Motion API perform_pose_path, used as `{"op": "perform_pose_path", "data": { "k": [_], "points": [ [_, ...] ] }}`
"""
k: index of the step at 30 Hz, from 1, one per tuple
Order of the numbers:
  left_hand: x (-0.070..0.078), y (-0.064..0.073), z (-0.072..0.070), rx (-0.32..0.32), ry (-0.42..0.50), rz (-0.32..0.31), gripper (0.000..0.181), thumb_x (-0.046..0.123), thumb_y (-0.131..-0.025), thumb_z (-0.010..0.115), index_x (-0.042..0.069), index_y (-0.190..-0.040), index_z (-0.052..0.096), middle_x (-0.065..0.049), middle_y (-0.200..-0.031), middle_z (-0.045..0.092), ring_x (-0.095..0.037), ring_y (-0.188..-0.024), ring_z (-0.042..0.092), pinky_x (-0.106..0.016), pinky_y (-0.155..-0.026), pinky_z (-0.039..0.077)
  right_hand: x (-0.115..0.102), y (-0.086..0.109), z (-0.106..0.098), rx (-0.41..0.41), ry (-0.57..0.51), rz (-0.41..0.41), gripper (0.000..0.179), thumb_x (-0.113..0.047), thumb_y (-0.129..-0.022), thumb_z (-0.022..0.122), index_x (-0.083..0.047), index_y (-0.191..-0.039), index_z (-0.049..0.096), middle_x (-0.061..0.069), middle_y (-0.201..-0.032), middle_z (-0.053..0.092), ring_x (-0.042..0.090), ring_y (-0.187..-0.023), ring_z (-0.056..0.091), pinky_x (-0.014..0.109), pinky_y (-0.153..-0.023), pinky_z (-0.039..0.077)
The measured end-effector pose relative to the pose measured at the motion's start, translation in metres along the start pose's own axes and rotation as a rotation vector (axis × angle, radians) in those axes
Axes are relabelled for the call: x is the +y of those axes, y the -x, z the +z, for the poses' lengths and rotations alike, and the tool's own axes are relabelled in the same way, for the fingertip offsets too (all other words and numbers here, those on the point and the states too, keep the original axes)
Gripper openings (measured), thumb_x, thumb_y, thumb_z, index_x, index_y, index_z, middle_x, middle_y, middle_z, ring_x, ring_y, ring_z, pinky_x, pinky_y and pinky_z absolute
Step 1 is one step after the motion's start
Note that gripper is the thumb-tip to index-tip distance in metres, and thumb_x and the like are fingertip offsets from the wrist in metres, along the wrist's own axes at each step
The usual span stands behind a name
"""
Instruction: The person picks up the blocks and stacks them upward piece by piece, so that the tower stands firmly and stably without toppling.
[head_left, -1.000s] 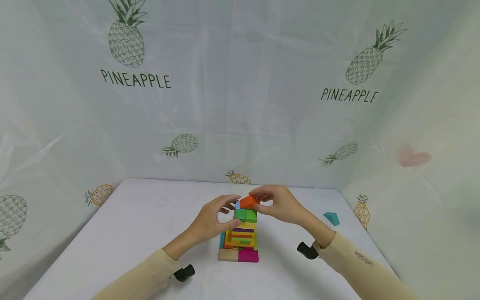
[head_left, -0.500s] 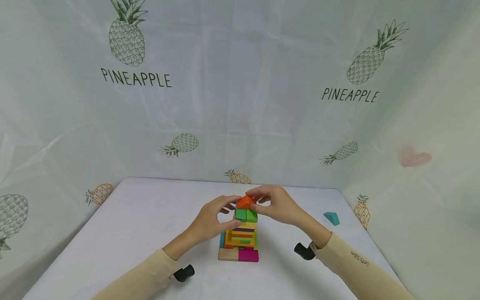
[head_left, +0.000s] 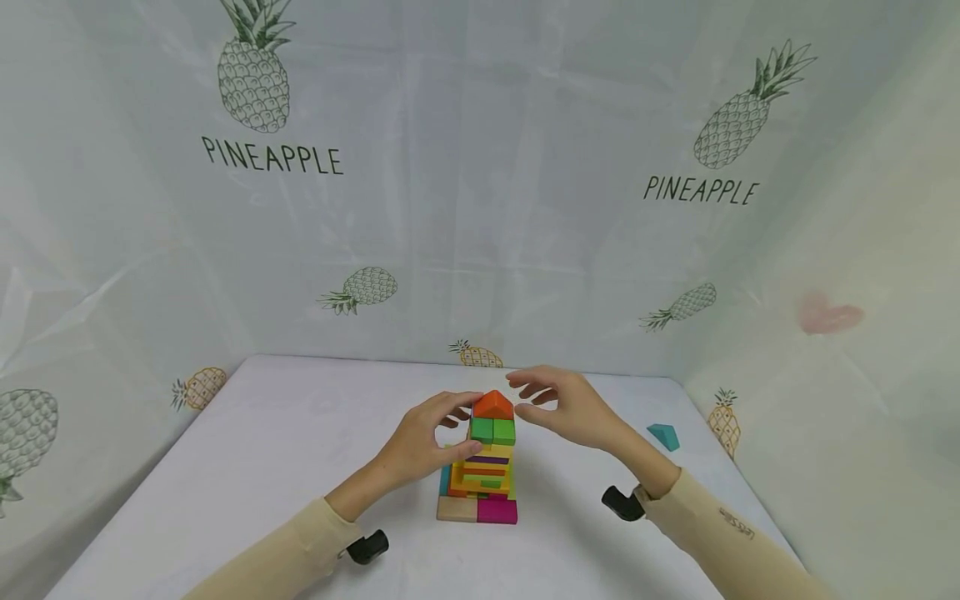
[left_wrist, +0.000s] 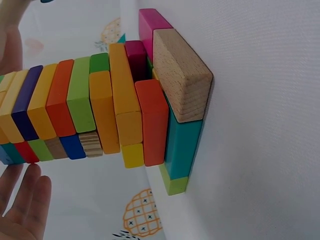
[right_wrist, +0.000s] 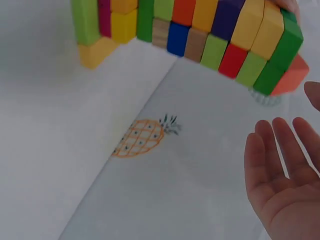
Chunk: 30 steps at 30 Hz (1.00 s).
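Observation:
A tower of coloured wooden blocks (left_wrist: 82, 95) stands on the table. Capping it in the head view is an orange triangular block (head_left: 493, 406) above two green blocks (head_left: 492, 431). My left hand (head_left: 425, 439) cups the tower's upper left side, thumb in front and index finger up at the orange block. Its loosely extended fingers (left_wrist: 31, 200) lie right by the stack in the left wrist view. Just right of the top, my right hand (head_left: 566, 404) is apart from the orange block. Its fingers (right_wrist: 285, 150) are spread in the right wrist view, with nothing in them.
A teal wedge-shaped block (head_left: 663, 436) lies on the white table (head_left: 300, 442) at the right. Wider blocks form the tower's foot, including a bare wood block (head_left: 457, 509) and a magenta block (head_left: 497, 511). Behind hangs a pineapple-print cloth (head_left: 480, 208).
My right hand brought the orange triangular block left onto the green blocks, then let go and drew back to the right. The left hand has barely moved.

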<state>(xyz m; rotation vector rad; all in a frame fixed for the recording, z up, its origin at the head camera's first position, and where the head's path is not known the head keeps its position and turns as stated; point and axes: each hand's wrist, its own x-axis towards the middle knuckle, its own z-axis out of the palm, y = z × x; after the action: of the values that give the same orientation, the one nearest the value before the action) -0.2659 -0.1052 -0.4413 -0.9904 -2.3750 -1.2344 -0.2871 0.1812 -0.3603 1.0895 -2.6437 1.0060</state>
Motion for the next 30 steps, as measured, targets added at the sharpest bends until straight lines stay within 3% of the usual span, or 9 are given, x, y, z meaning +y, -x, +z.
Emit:
{"op": "perform_pose_path", "data": {
  "k": [5,14,20,26,30],
  "points": [
    [0.0,0.0,0.0,0.003,-0.004,0.005,0.069,0.036,-0.094,0.083,0.027,-0.155,0.053,0.009,-0.137,0.065,-0.011,-0.115,0.066,-0.032,-0.096,0.06,0.023,0.019,-0.017,0.043,0.019,0.049,0.047,-0.019,-0.097,0.08,-0.018,-0.142,0.067,-0.001,-0.132,0.072,0.027,-0.111,0.073,0.039,-0.095,0.062],
    [-0.001,0.0,0.0,0.002,-0.008,0.007,0.07,0.034,-0.093,0.085,0.026,-0.155,0.053,0.01,-0.136,0.065,-0.011,-0.115,0.066,-0.033,-0.095,0.061,0.089,0.068,-0.049,0.138,0.098,0.122,0.043,-0.015,-0.095,0.082,-0.009,-0.136,0.069,0.011,-0.135,0.07,0.03,-0.108,0.073,0.044,-0.09,0.063],
    [-0.002,0.001,0.0,0.009,0.004,0.025,0.068,0.034,-0.093,0.084,0.026,-0.154,0.054,0.01,-0.134,0.065,-0.011,-0.114,0.066,-0.033,-0.095,0.061,0.136,0.096,-0.062,0.164,0.198,0.261,0.047,-0.02,-0.095,0.083,-0.006,-0.137,0.067,0.018,-0.136,0.067,0.035,-0.11,0.07,0.035,-0.087,0.063],
    [-0.002,0.0,0.0,0.007,0.012,0.023,0.067,0.035,-0.094,0.084,0.025,-0.154,0.055,0.01,-0.133,0.066,-0.011,-0.113,0.066,-0.035,-0.095,0.061,0.174,0.114,-0.068,0.181,0.276,0.316,0.051,-0.016,-0.092,0.084,0.0,-0.137,0.066,0.026,-0.134,0.066,0.045,-0.11,0.068,0.053,-0.084,0.062],
    [-0.002,0.0,-0.001,0.004,0.017,0.019,0.067,0.034,-0.094,0.084,0.026,-0.154,0.055,0.01,-0.132,0.066,-0.011,-0.113,0.066,-0.036,-0.095,0.061,0.191,0.125,-0.07,0.176,0.312,0.363,0.052,-0.015,-0.09,0.085,0.004,-0.135,0.066,0.03,-0.132,0.066,0.047,-0.106,0.068,0.053,-0.079,0.061]
  ]
}}
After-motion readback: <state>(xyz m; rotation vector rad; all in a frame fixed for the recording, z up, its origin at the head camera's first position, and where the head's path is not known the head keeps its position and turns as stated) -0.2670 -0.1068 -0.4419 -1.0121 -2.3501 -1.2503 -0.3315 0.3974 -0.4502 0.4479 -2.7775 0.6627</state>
